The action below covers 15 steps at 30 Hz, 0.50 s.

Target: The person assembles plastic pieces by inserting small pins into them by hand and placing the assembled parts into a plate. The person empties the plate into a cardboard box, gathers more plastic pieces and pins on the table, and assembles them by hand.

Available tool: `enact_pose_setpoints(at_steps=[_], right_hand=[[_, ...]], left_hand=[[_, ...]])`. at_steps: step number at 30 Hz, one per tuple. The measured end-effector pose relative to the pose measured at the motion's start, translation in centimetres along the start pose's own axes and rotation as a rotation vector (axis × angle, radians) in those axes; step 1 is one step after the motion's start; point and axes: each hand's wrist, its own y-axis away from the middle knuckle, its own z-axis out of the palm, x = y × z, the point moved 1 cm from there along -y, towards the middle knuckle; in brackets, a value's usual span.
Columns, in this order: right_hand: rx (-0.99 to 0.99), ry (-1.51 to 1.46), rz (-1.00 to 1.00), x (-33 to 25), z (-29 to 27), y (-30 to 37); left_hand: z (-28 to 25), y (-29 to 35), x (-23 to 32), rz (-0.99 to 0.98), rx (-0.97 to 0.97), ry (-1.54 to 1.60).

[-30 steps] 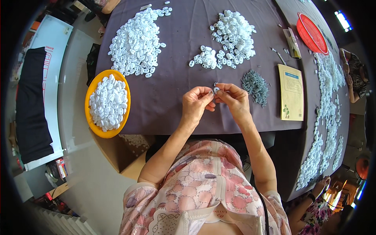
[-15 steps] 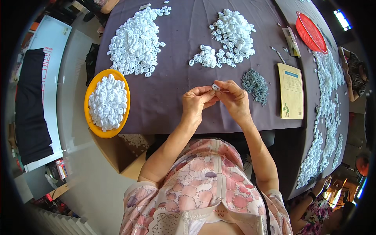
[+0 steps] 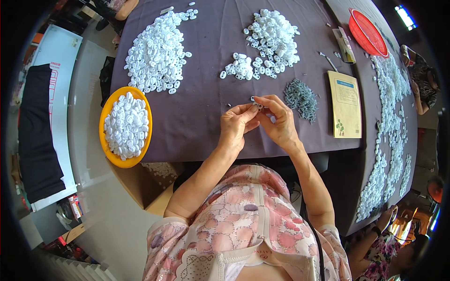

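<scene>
Pinched between my two hands, just above the front of the table, is a small white oval plastic piece with holes. The thumb and fingertips of my left hand close on it from the left. My right hand grips it from the other side, its curled fingers partly covering it. Right beside my right hand lies a heap of small grey-blue pins or screws, too small to name surely. Beyond my hands sits a small cluster of similar white pieces, with a larger heap behind it.
At left, a yellow bowl full of white pieces stands by the table edge, a big white heap behind it. To the right lie a tan booklet and a red basket. More pieces cover the side table, where other people sit.
The white piece has turned in my fingertips, and my right fingers have shifted over it. The whole view has moved a little, so the table things appear slightly farther left.
</scene>
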Motion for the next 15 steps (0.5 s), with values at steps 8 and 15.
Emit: enact_pose_setpoints(at_steps=[8,15], right_hand=[[0.026,0.194,-0.098,0.7,0.4,-0.1],[0.004,0.163,-0.025,1.0,0.5,0.5]], left_hand=[[0.4,0.1,-0.6,0.061,0.009,-0.014],[-0.2,-0.1,-0.7,-0.003,-0.076,-0.029]])
